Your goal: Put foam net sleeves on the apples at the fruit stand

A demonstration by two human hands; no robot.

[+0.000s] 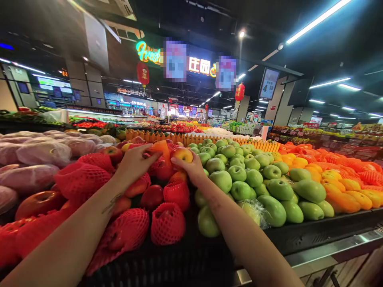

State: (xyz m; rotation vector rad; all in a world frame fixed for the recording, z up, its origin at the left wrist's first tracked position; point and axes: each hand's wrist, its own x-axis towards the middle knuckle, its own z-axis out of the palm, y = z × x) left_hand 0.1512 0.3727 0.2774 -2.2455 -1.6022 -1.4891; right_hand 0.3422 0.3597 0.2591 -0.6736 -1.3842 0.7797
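Note:
My left hand (pixel 133 162) reaches over a heap of red apples (pixel 152 197), several of them in red foam nets (pixel 167 223). Its fingers touch an orange foam net (pixel 161 150) at the back of the heap. My right hand (pixel 191 169) is closed round a red-and-yellow apple (pixel 183 154) lifted just above the pile. Green apples (pixel 239 173) lie directly to the right of that hand.
Orange mangoes and netted oranges (pixel 344 191) fill the far right of the black display bin (pixel 314 233). Wrapped pink fruit (pixel 32 159) lies at the left. A metal ledge (pixel 335 251) runs along the bin's front. More produce stands and shop aisles stretch behind.

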